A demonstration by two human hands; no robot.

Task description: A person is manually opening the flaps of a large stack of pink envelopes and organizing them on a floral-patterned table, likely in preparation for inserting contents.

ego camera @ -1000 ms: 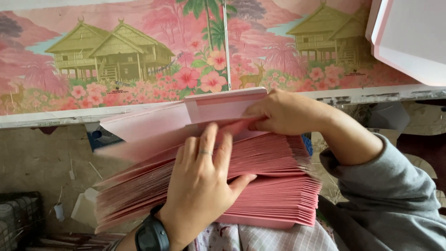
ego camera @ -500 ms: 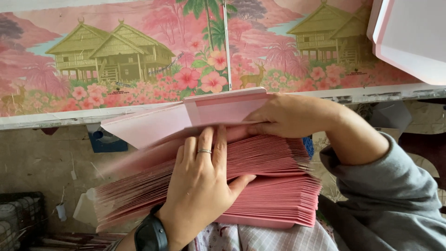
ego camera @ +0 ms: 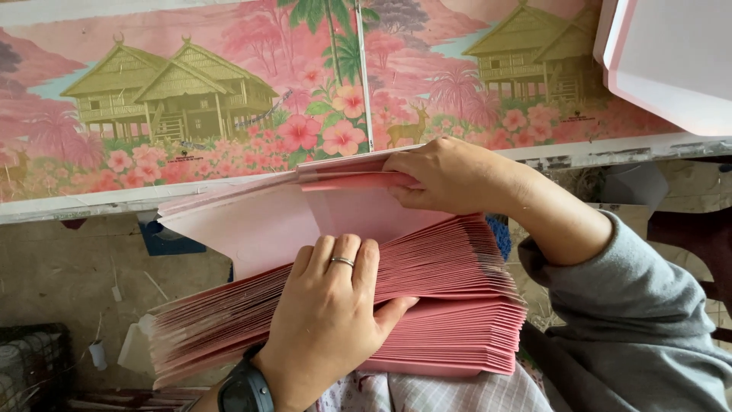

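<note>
A thick stack of pink paper envelopes (ego camera: 457, 305) rests on my lap, fanned out at its edges. My left hand (ego camera: 328, 320), with a ring and a dark wristwatch, lies flat on top of the stack, fingers spread and pressing it down. My right hand (ego camera: 450, 175) grips the far edge of the top few envelopes (ego camera: 259, 221) and lifts them up off the stack, so their pale pink faces show. A grey sleeve covers my right arm.
A long printed panel (ego camera: 229, 99) with stilt houses, palms, pink flowers and a deer runs across the back on a white ledge. A white and pink folded sheet (ego camera: 671, 53) hangs at the top right. A dark basket (ego camera: 27, 366) sits at the lower left.
My right hand has raised the top envelopes higher and opened a wider gap above the stack. My left hand has stayed flat on the stack.
</note>
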